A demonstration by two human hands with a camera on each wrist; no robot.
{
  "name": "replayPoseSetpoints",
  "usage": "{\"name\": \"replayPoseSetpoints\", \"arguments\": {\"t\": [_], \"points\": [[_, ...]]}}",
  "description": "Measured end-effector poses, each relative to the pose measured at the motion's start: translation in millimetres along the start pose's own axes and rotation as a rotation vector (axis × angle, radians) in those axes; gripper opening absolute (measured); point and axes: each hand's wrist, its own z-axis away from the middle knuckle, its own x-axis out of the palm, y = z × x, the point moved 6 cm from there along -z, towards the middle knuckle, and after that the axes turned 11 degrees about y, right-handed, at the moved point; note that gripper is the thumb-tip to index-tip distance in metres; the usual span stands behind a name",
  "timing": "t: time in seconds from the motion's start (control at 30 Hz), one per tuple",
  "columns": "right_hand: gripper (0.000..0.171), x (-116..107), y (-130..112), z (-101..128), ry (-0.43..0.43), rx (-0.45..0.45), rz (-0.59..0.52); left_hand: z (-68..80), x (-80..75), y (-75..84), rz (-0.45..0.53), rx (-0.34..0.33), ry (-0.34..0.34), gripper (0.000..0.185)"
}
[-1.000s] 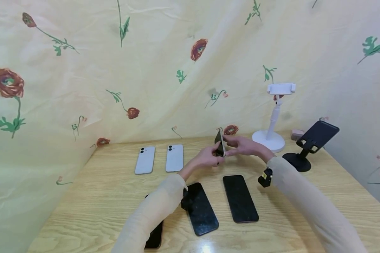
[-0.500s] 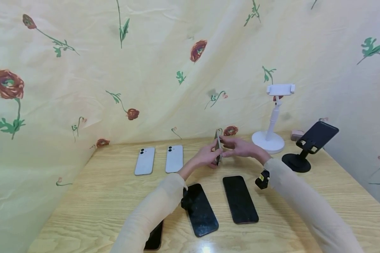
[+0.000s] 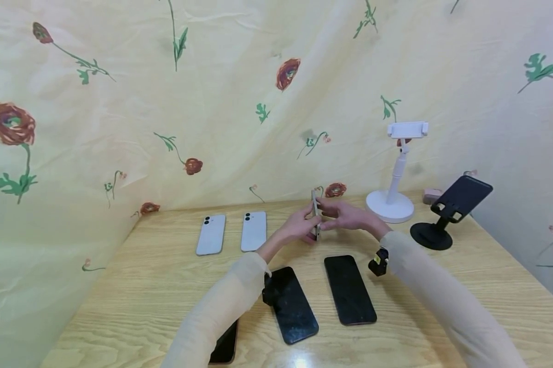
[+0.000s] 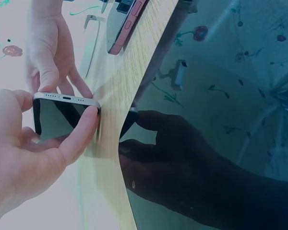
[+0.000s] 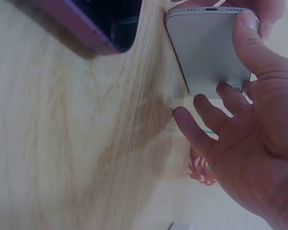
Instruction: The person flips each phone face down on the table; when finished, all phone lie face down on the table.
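Pinching slim silver phone above grained wooden table.

Glossy glass phone, wood-grain table

bare table at left, white stand crowding right

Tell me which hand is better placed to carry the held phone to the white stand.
Right, probably. Both hands grip the phone, but the right hand is on the side of the white stand; the left hand would have to cross over.
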Motion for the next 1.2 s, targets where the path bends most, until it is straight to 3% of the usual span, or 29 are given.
{"name": "replayPoseSetpoints", "arguments": {"t": [0.63, 0.83, 1.2], "points": [[0.089, 7.1, -5.2, -4.5, -0.004, -0.002, 0.024, 4.7, -1.8, -4.6, 0.149, -0.093, -0.041, 0.066], [0.088, 10.1, -7.2, -7.0, 0.0, -0.036, 0.049, 3.5, -2.5, -9.4, 0.201, -0.102, -0.034, 0.063], [0.09, 15.6, -3.4, -13.5, -0.008, -0.001, 0.06, 6.0, -7.6, -10.0, 0.259, -0.111, -0.038, 0.061]]}}
